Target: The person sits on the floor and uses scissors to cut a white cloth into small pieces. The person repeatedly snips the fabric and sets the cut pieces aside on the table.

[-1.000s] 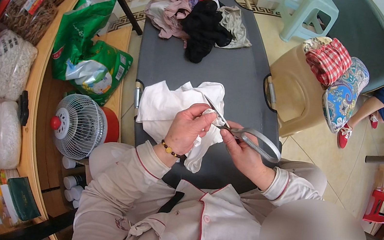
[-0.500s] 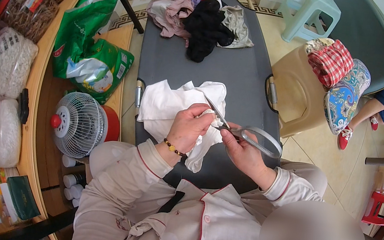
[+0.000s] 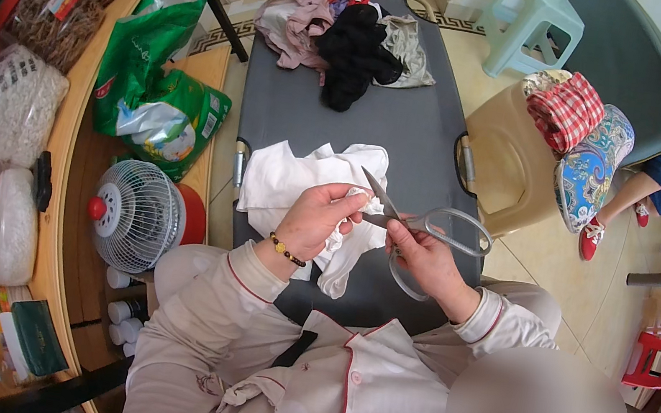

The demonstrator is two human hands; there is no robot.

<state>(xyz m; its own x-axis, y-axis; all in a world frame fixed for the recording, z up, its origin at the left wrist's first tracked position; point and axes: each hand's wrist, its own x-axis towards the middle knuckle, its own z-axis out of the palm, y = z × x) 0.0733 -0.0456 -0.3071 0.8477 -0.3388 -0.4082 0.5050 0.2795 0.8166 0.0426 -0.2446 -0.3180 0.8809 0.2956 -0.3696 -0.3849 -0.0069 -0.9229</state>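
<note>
In the head view, the person's left hand point(image 3: 313, 219) has its fingers clenched on bunched white fabric point(image 3: 360, 200), above the near half of a grey folding cot point(image 3: 433, 136). The right hand point(image 3: 428, 262) grips grey-handled scissors point(image 3: 383, 198), the thumb beside the pivot; the blades stand apart, tips toward the fabric. Whether fingers pass through the handle loops, I cannot tell. A white garment point(image 3: 284, 179) lies spread beneath the hands, reaching the cot's left edge; whether the bunched fabric belongs to it is unclear. Toward the cot's far edge lie a pink garment point(image 3: 292, 28), a black one point(image 3: 356, 54) and a beige one point(image 3: 407, 52), heaped together. A beaded bracelet point(image 3: 287, 251) circles the left wrist.
</note>
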